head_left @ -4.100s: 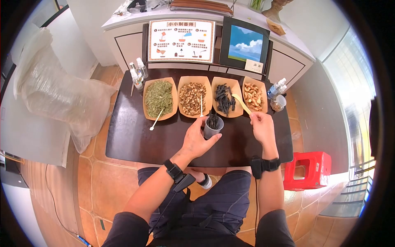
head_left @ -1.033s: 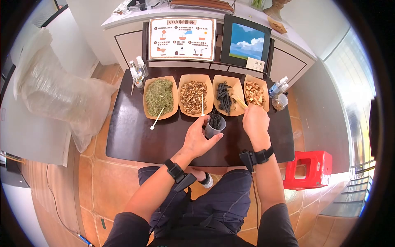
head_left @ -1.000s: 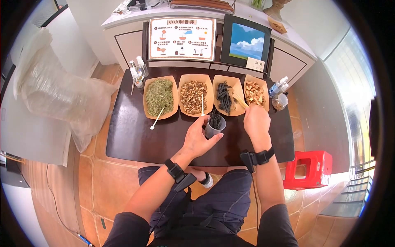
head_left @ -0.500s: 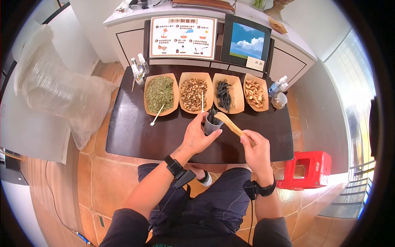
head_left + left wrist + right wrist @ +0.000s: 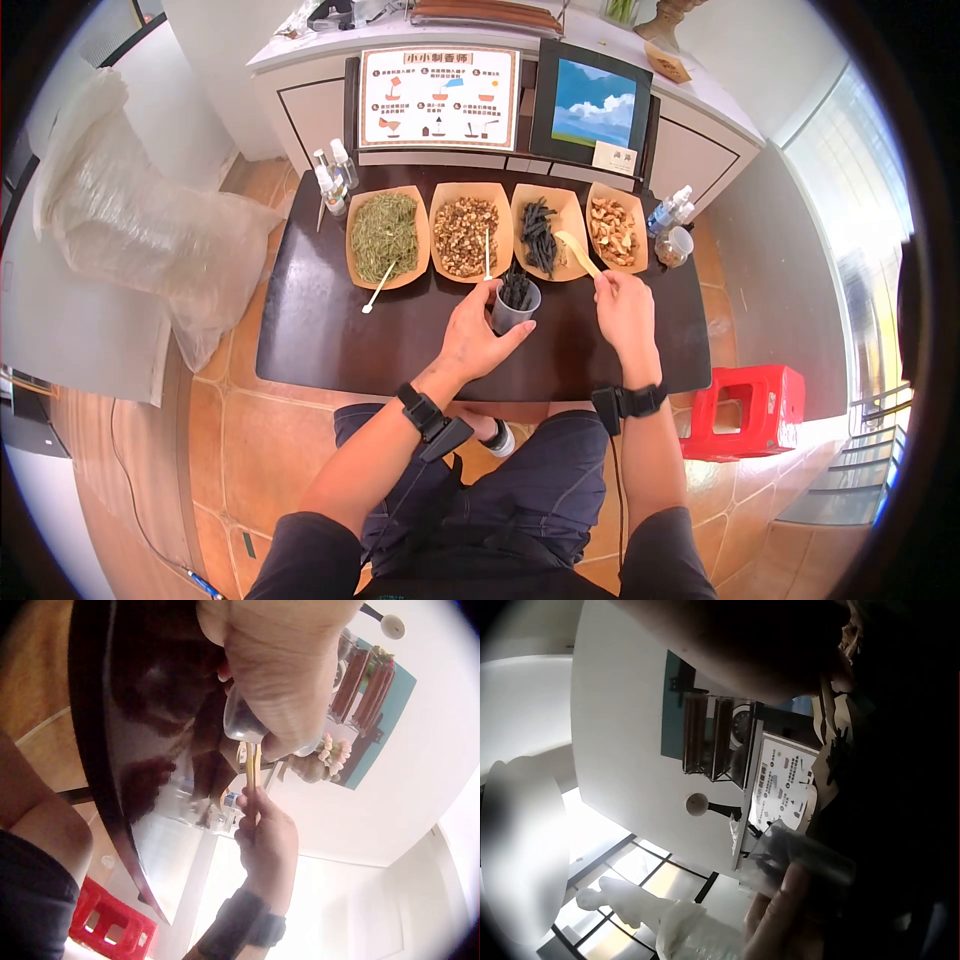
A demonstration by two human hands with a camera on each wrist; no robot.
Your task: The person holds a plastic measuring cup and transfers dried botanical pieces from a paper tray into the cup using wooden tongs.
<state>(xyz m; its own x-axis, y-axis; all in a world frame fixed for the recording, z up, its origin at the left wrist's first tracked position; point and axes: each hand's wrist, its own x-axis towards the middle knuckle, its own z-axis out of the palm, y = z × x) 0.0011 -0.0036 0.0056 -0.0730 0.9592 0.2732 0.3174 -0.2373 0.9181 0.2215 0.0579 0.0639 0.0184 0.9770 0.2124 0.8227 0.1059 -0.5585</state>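
Clear plastic cup (image 5: 514, 305) with dark dried sticks stood on the dark wooden table (image 5: 320, 330), my left hand (image 5: 472, 335) curled around it, while my right hand (image 5: 622, 312) pinched the pale wooden scoop (image 5: 577, 252), which I judged best loaded lightly and kept level.

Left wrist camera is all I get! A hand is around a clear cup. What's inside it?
Observer: Dark sticks fill the cup; the left hand grips it on the dark table.
Operator: What's the other hand holding?
Observer: The right hand pinches a wooden scoop, its bowl over the tray of dark sticks.
Operator: Any more trays?
Observer: Yes, four in a row; the leftmost, the tray of green herbs, has a white spoon.
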